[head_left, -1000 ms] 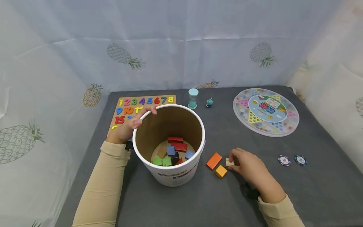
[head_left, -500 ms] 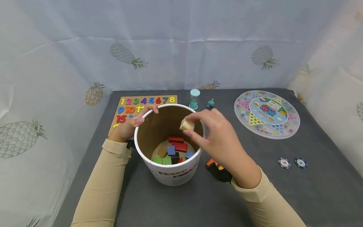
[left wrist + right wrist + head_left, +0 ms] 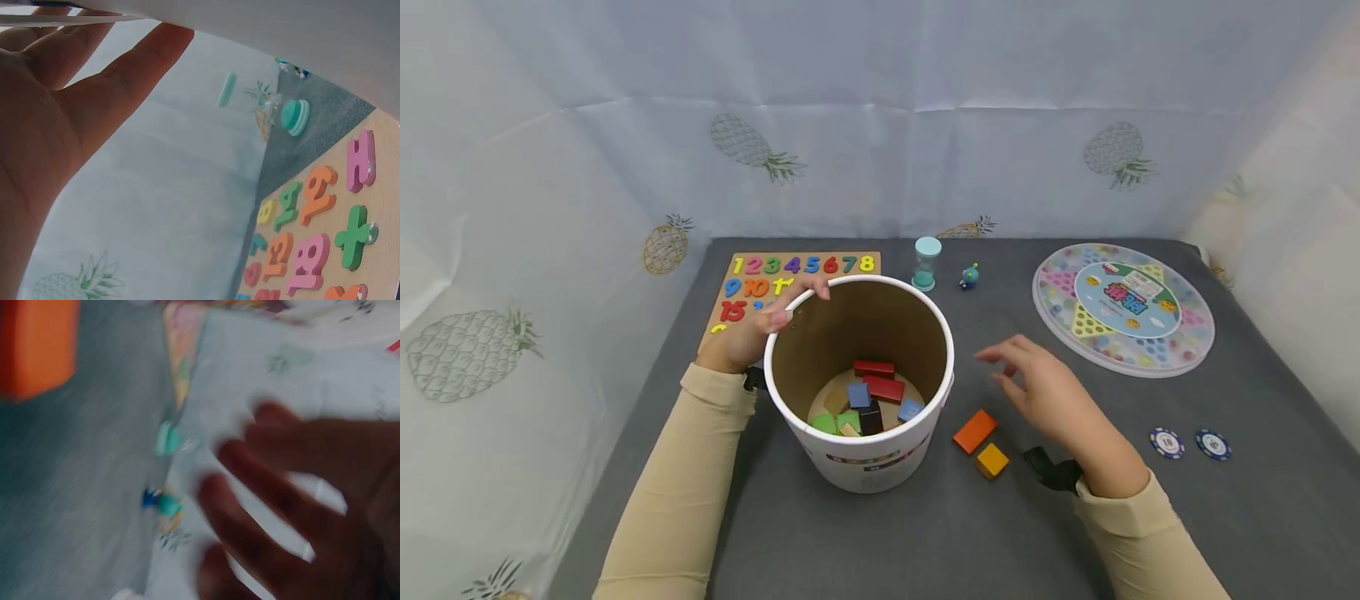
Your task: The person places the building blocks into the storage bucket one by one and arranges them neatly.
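Note:
A white bucket (image 3: 868, 475) stands tilted toward me, and my left hand (image 3: 752, 335) grips its left rim with fingers hooked over the edge. Inside lie wooden blocks: red (image 3: 883, 389), blue (image 3: 858, 395), green (image 3: 823, 424), black (image 3: 871, 419), and a pale block (image 3: 848, 431) near the front wall. To the bucket's right hovers my right hand (image 3: 1048, 392), its fingers loosely bent and holding nothing. Below it on the table are an orange block (image 3: 975, 432) and a yellow block (image 3: 992, 461). The right wrist view is blurred by motion; the orange block (image 3: 37, 347) shows at its corner.
Behind the bucket lies a number puzzle board (image 3: 724, 315), partly hidden. An hourglass (image 3: 927, 265) and a small blue-green figurine (image 3: 969, 276) stand at the back. Right of them is a round board game (image 3: 1123, 308), with two poker chips (image 3: 1167, 443) nearer me.
My right hand carried the pale block from the table over the bucket and let it go inside, then moved back out to the right. The left hand keeps its grip on the rim.

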Available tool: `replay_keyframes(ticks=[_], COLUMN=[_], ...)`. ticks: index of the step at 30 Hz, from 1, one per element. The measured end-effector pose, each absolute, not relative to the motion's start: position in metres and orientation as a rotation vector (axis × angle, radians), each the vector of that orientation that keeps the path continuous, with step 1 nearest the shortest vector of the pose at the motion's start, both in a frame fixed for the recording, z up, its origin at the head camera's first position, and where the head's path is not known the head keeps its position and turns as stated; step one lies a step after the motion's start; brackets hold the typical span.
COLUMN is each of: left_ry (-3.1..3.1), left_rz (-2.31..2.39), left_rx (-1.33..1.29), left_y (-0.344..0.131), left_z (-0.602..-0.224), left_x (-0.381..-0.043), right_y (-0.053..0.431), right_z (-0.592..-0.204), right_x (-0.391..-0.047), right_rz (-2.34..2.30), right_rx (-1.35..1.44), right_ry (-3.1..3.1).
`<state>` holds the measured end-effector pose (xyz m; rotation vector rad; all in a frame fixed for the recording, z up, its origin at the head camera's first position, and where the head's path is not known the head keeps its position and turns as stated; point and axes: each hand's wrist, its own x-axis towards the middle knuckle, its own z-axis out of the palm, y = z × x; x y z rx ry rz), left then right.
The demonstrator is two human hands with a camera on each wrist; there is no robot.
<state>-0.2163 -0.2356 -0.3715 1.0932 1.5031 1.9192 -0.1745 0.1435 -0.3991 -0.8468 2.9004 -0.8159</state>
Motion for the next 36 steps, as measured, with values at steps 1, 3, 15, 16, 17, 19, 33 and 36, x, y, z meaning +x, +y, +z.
replay_keyframes(ticks=[1,3,15,16,17,19,33,36], left_ry=[1.509,1.505,1.406,1.403,1.405,1.394,1.468,1.49], left_rz=[1.922,1.922,1.936,1.937,1.936,1.937,1.913,1.904], left_rx=[1.092,1.094,1.126,1.127,1.131,1.137,1.088,1.081], left_y=[-0.236,-0.235,-0.235,-0.235,-0.234,-0.234,-0.239,-0.238], left_z=[-0.372,-0.373,-0.37,-0.37,-0.37,-0.37,-0.375,-0.37], left_x=[-0.217,-0.218,-0.215,-0.215,-0.215,-0.216,-0.219,-0.218], right_y=[0.148,0.156,0.153,0.152,0.151,0.147,0.06,0.068], right_z=[-0.408,-0.424,-0.443,-0.434,-0.425,-0.405,-0.319,-0.326], right_x=[-0.176,-0.177,-0.178,-0.179,-0.18,-0.179,-0.161,-0.16], right_rz=[-0.748,-0.648,-0.693,-0.751,-0.832,-1.055,-1.391,-1.489], right_rx=[-0.921,-1.053,-0.887,-0.828,-0.77,-0.703,-1.434,-1.302], right_ry=[2.858,2.757,2.848,2.888,2.928,3.005,2.901,2.952])
